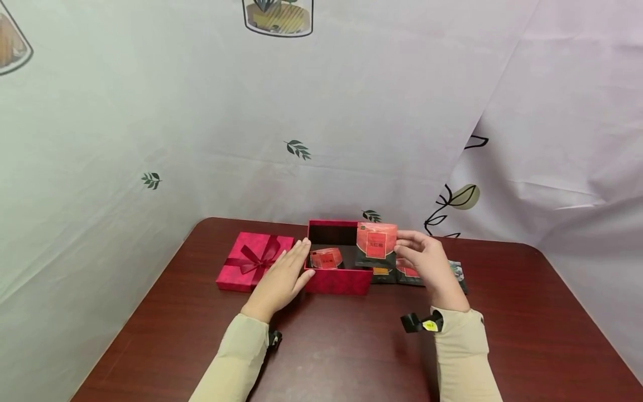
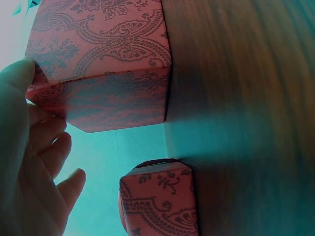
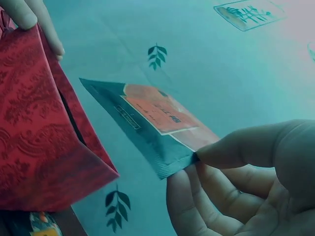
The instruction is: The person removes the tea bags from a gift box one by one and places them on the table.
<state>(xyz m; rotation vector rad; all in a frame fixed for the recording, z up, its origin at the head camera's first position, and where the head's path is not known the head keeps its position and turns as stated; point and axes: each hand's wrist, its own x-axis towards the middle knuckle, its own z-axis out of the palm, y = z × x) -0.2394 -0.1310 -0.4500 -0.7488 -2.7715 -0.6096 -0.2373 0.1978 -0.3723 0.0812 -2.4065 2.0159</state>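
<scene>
My right hand (image 1: 429,262) pinches a red and dark-green tea sachet (image 1: 369,258) at its edge, thumb on one face and fingers on the other. The sachet is held up over the right end of an open red gift box (image 1: 336,282). Inside the box's left part lies another red sachet (image 1: 325,258), leaning. My left hand (image 1: 281,282) rests at the box's left front corner, fingers extended along the side and thumb apart near the front rim. The left wrist view shows the box's patterned wall (image 2: 118,39) beside the left fingers.
Left of the box lies its red lid (image 1: 251,259) with a dark-red ribbon bow. Several more sachets (image 1: 384,276) lie on the brown table (image 1: 346,346) right of the box, partly hidden by my right hand. A pale printed curtain (image 1: 241,111) hangs behind the table.
</scene>
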